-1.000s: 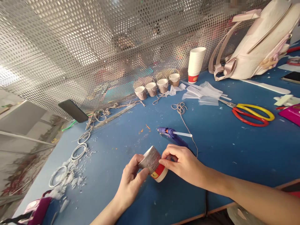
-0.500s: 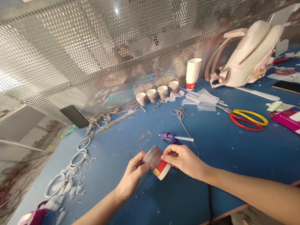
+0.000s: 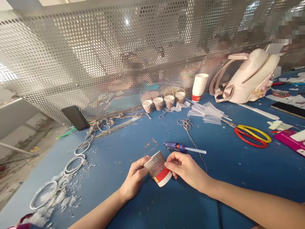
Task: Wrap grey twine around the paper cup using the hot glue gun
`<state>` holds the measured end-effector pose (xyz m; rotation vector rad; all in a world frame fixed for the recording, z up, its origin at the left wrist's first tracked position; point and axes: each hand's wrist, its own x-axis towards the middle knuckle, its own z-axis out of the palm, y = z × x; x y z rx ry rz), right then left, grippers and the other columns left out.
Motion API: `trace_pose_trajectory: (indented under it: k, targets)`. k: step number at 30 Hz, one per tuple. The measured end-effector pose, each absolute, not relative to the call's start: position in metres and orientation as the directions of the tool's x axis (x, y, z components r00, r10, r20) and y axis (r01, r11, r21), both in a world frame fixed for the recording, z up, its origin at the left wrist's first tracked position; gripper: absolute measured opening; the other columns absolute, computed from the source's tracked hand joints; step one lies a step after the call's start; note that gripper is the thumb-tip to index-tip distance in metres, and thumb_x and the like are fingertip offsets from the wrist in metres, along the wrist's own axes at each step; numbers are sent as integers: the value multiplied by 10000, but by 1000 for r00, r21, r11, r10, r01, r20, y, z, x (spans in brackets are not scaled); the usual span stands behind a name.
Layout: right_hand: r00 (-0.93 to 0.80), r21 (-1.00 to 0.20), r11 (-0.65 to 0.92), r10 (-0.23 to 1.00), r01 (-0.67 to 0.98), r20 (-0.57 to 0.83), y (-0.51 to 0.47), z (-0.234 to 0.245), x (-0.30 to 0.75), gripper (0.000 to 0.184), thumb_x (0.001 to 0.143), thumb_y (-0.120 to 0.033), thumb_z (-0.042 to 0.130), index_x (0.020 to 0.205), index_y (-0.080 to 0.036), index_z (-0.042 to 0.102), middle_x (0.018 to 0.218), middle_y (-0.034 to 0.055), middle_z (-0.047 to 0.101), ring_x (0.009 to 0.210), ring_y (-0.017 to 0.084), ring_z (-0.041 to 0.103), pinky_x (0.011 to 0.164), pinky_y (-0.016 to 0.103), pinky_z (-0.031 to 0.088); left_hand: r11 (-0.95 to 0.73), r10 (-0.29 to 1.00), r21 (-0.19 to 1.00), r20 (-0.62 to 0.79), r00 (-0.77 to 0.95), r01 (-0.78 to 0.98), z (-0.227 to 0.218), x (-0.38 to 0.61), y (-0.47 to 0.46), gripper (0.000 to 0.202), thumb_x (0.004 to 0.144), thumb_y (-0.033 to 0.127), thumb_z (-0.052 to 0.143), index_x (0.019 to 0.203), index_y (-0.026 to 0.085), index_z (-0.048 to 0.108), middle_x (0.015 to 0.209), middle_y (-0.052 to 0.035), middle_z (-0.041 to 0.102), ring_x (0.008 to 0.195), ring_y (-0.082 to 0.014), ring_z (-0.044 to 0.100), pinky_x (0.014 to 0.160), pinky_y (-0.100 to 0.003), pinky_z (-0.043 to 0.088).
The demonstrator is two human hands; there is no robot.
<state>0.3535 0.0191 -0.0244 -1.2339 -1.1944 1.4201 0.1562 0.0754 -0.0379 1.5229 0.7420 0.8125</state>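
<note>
My left hand (image 3: pixel 133 176) grips a paper cup (image 3: pixel 163 175) from the left, thumb outside and fingers round its upper part. The cup is tilted. Grey-brown cord is wound around its upper part, while red and white paper shows below. At the cup's right side my right hand (image 3: pixel 188 170) pinches thumb against fingers on the thin cord (image 3: pixel 187 124), whose loose coil lies further back; the pinched part is mostly hidden. Just beyond the hands lies a purple glue gun (image 3: pixel 175 146) with a white glue stick in its back.
Several cord-wrapped cups (image 3: pixel 158 103) and a paper cup stack (image 3: pixel 199 87) line the perforated metal screen (image 3: pixel 95 63). Red-and-yellow-handled scissors (image 3: pixel 254 135), white strips (image 3: pixel 207 112) and a backpack (image 3: pixel 250 78) lie right. White rings (image 3: pixel 74 164), scraps and a phone (image 3: pixel 75 117) are left.
The view has shifted and levelled, so the table items appear lower. The cup is turned slightly more upright between my hands, which keep their holds.
</note>
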Motion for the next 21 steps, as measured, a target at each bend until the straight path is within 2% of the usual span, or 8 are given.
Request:
trace_pose_trajectory:
  k: [3, 8, 12, 15, 21]
  targets:
    - [-123, -991, -120, 986, -59, -112, 25, -29, 350, 329, 816, -483, 628, 774, -167, 545, 576, -53, 503, 551, 103, 484, 571, 252, 415, -158, 824, 987, 142, 548, -18, -43, 151, 81, 216, 770, 299, 479, 593, 180, 510, 660, -25, 503, 646, -173, 459, 633, -306, 424]
    - [-141, -987, -80, 988, -142, -60, 29, -43, 348, 353, 893, -520, 519, 832, -172, 537, 649, -17, 534, 650, 133, 524, 682, 293, 427, -241, 820, 967, 161, 549, 77, -45, 147, 88, 266, 839, 303, 405, 637, 181, 527, 689, -23, 519, 672, -174, 480, 668, -307, 425]
    - [-155, -991, -45, 988, -125, -25, 26, -53, 348, 379, 898, -555, 490, 935, -181, 541, 707, -1, 544, 716, 158, 535, 717, 307, 423, -296, 827, 948, 195, 527, 114, -41, 149, 88, 286, 834, 337, 434, 617, 178, 533, 664, -18, 521, 672, -176, 478, 681, -306, 413]
    - [-164, -991, -78, 985, -109, -59, 24, -59, 347, 392, 893, -567, 491, 942, -184, 558, 716, 4, 557, 730, 163, 533, 732, 301, 419, -379, 806, 912, 241, 540, 159, -39, 150, 86, 333, 860, 383, 412, 608, 186, 506, 680, -24, 530, 715, -186, 476, 711, -307, 413]
    - [-160, -961, -142, 982, -239, -105, 29, -70, 343, 486, 811, -651, 558, 878, -170, 589, 692, 8, 558, 683, 146, 513, 702, 286, 416, -446, 816, 848, 253, 520, 288, -49, 145, 81, 403, 972, 355, 223, 868, 194, 578, 866, -52, 592, 854, -208, 512, 854, -339, 409]
